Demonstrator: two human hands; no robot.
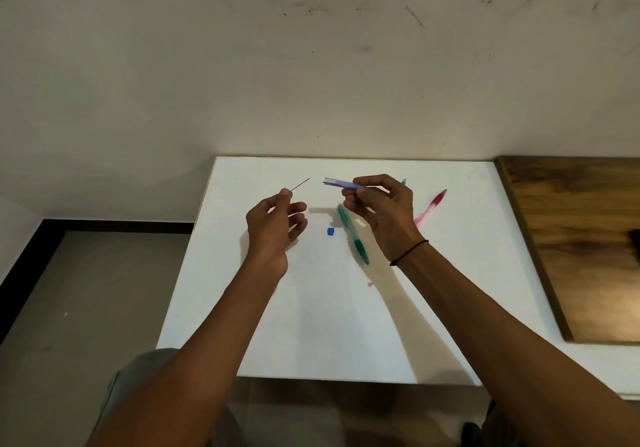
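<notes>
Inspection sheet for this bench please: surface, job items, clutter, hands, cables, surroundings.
Surface: white flat tabletop; dark wooden board along its right side.
Job's things: thin dark rod pinched in left hand; slim blue-violet rectangular case pinched in right hand, one end pointing at the rod, gap between them.
Clutter: green plastic pen and small blue square piece on the table between the hands; pink plastic pen right of the right hand; green tip showing behind it.
Grippers: both hands raised above the table; black band on right wrist.
Cables: nothing seen.
Surroundings: scuffed pale wall, grey floor, black skirting at left.
</notes>
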